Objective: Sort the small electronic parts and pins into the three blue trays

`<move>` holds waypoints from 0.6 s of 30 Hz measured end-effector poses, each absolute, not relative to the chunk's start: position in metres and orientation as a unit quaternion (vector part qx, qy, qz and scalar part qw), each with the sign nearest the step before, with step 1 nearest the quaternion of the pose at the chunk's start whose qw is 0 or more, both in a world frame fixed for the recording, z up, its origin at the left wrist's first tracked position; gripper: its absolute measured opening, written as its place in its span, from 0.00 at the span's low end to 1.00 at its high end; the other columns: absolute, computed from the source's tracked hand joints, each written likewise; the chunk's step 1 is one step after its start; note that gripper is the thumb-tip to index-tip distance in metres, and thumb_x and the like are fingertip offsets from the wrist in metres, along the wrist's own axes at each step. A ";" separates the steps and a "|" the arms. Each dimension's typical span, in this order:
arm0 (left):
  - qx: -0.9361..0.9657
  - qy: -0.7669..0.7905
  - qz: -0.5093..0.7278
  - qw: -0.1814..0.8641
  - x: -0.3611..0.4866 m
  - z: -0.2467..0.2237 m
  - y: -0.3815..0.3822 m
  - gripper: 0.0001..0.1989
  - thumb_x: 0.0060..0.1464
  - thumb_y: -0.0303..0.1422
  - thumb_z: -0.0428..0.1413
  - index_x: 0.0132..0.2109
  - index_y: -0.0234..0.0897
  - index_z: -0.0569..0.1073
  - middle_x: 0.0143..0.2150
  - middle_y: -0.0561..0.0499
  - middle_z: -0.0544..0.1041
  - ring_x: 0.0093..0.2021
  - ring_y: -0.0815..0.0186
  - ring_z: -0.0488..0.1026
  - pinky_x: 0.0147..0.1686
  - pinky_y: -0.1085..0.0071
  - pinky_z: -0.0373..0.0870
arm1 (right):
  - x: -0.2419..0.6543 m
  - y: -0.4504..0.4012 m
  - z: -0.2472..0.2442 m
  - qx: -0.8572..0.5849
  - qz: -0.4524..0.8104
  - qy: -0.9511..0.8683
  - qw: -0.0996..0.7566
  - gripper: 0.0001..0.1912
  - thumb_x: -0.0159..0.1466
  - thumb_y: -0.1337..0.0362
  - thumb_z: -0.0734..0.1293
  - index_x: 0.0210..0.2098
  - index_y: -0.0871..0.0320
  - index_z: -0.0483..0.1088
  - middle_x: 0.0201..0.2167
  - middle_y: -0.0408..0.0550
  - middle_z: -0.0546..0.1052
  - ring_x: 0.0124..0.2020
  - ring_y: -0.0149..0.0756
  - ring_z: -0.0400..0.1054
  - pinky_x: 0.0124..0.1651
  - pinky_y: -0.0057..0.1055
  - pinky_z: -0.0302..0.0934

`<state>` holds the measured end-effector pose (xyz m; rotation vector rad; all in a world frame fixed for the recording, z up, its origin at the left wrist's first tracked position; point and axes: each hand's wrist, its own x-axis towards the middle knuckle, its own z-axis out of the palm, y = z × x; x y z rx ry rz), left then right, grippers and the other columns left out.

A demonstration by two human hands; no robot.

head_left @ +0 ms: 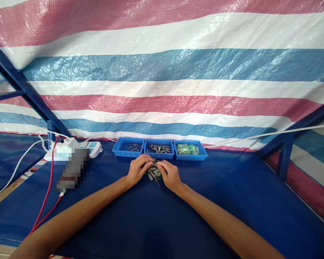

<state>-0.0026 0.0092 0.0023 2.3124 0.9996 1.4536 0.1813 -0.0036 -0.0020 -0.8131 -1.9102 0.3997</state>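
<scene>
A small mixed pile of metal parts (151,176), grey cylinders and thin dark pins, lies on the blue table in front of the bins. My left hand (138,169) is at the pile's left side with its fingers curled and pressed together. From the right, my right hand (170,174) reaches in with thumb and fingertips closed over the parts. The fingertips of both hands nearly meet, and whatever they pinch is too small to make out. A thin pin (157,183) sticks out of the pile toward me.
Behind the pile stand a left blue bin (128,154) with a few thin pins, a middle bin (159,156) of grey cylinders and a right bin (191,157) of green-tinted packets. At left are a power strip (95,149), a blurred device (72,169) and a red cable (47,190).
</scene>
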 end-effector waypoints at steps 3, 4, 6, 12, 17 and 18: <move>0.789 0.340 0.498 0.118 -0.002 0.003 0.009 0.06 0.59 0.30 0.52 0.42 0.35 0.73 0.38 0.46 0.74 0.37 0.67 0.72 0.36 0.72 0.70 | 0.181 -0.004 -0.002 -0.334 0.166 -0.789 0.488 0.11 0.68 0.66 0.56 0.41 0.58 0.70 0.33 0.49 0.74 0.34 0.34 0.70 0.38 0.29 0.63; 0.789 0.339 0.499 0.119 -0.002 0.004 0.009 0.06 0.59 0.30 0.52 0.41 0.35 0.73 0.38 0.46 0.74 0.37 0.67 0.72 0.36 0.72 0.70 | 0.182 -0.003 -0.002 -0.334 0.166 -0.789 0.488 0.11 0.68 0.66 0.56 0.41 0.58 0.70 0.33 0.49 0.75 0.34 0.34 0.70 0.38 0.29 0.63; 0.789 0.337 0.500 0.120 -0.002 0.004 0.009 0.06 0.59 0.30 0.52 0.41 0.35 0.73 0.38 0.46 0.74 0.37 0.66 0.72 0.36 0.72 0.70 | 0.182 -0.003 -0.003 -0.335 0.166 -0.789 0.487 0.11 0.68 0.66 0.56 0.40 0.58 0.70 0.33 0.49 0.75 0.34 0.34 0.70 0.38 0.29 0.64; 0.788 0.337 0.502 0.116 -0.002 0.005 0.009 0.07 0.59 0.32 0.52 0.41 0.35 0.73 0.37 0.45 0.75 0.36 0.67 0.72 0.33 0.72 0.70 | 0.181 -0.003 -0.003 -0.334 0.166 -0.787 0.492 0.11 0.68 0.65 0.56 0.40 0.57 0.70 0.33 0.49 0.76 0.33 0.35 0.71 0.37 0.30 0.64; 0.790 0.338 0.499 0.113 -0.002 0.005 0.009 0.06 0.59 0.30 0.52 0.40 0.35 0.73 0.37 0.46 0.75 0.37 0.67 0.73 0.35 0.73 0.71 | 0.181 -0.003 -0.002 -0.335 0.169 -0.785 0.492 0.11 0.68 0.66 0.57 0.40 0.57 0.71 0.33 0.49 0.76 0.35 0.35 0.71 0.39 0.30 0.65; 0.790 0.339 0.498 0.114 -0.002 0.005 0.009 0.06 0.59 0.30 0.52 0.40 0.35 0.73 0.37 0.47 0.75 0.38 0.67 0.73 0.36 0.73 0.71 | 0.181 -0.003 -0.002 -0.336 0.168 -0.785 0.493 0.11 0.68 0.67 0.57 0.40 0.57 0.71 0.34 0.49 0.76 0.35 0.35 0.71 0.39 0.30 0.65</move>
